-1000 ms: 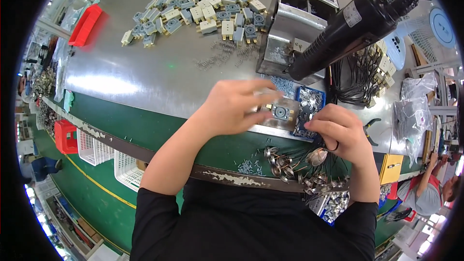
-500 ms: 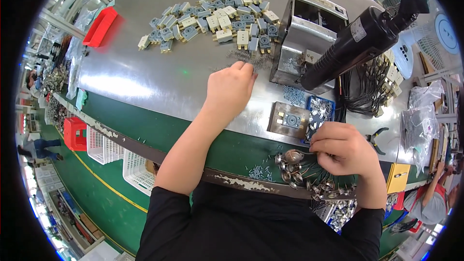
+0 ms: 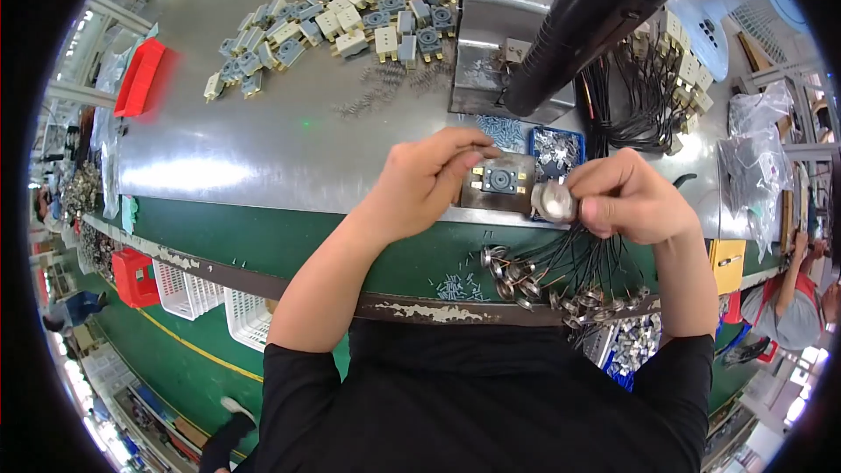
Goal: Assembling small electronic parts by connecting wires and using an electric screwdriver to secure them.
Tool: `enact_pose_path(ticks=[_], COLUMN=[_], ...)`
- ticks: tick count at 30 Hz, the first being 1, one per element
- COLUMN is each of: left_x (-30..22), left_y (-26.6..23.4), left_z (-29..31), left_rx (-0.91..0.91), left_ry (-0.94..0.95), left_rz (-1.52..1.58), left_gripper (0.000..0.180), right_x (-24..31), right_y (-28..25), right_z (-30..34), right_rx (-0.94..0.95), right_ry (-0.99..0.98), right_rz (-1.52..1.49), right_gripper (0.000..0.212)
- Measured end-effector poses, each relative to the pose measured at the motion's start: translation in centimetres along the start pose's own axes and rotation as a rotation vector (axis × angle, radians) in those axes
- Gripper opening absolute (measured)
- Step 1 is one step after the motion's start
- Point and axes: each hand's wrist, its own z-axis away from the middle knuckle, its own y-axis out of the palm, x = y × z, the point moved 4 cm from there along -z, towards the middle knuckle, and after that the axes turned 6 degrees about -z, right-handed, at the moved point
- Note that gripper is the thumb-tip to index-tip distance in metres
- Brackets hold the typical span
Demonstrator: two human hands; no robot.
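Observation:
My left hand (image 3: 435, 180) is closed in a pinch at the left edge of a metal fixture block (image 3: 473, 196); what its fingertips hold, if anything, is too small to make out. In the block lies a grey square housing (image 3: 500, 179) with a round centre and brass tabs. Just right of the block, my right hand (image 3: 632, 197) grips a round metal disc part (image 3: 556, 202) between thumb and fingers. Similar disc parts with black wires (image 3: 517, 280) hang in a bunch at the bench's near edge. Thin springs (image 3: 385, 83) lie scattered beyond my left hand.
A heap of grey and cream housings (image 3: 350, 17) covers the far bench. A metal box machine (image 3: 491, 35) and a thick black cylinder (image 3: 578, 26) stand behind the fixture. Blue screws (image 3: 501, 131) and a blue tray (image 3: 558, 151) of metal pieces sit close by. A red bin (image 3: 140, 77) is far left.
My left hand has come from the springs back to the fixture block. My right hand has raised a disc part from the bunch to beside the block. The view has shifted right.

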Motion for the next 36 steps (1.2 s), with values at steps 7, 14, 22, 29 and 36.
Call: enact_pose_path(ticks=[7,14,22,29,36], left_x=[-0.4,0.1,-0.3,-1.6,-1.1], left_y=[1.6,1.7,1.1,0.6,0.2], left_z=[-0.6,-1.2,-1.0,-1.4,-1.5], left_rx=[0.07,0.06,0.081,-0.081,0.019], left_ry=[0.109,0.108,0.126,0.232,0.298], left_rz=[-0.066,-0.129,-0.194,-0.047,-0.126], left_gripper=[0.018,0.022,0.032,0.037,0.036], right_x=[-0.4,0.0,-0.4,-0.5,1.1], right_y=[0.4,-0.3,0.5,2.2,3.1], right_z=[-0.2,-1.7,-1.7,-2.7,-2.8], right_rx=[-0.214,-0.154,-0.261,-0.339,-0.356], right_ry=[-0.108,-0.192,-0.081,-0.082,-0.337], right_rz=[-0.325,-0.177,-0.109,0.12,0.513], right_gripper=[0.035,0.034,0.022,0.015,0.012])
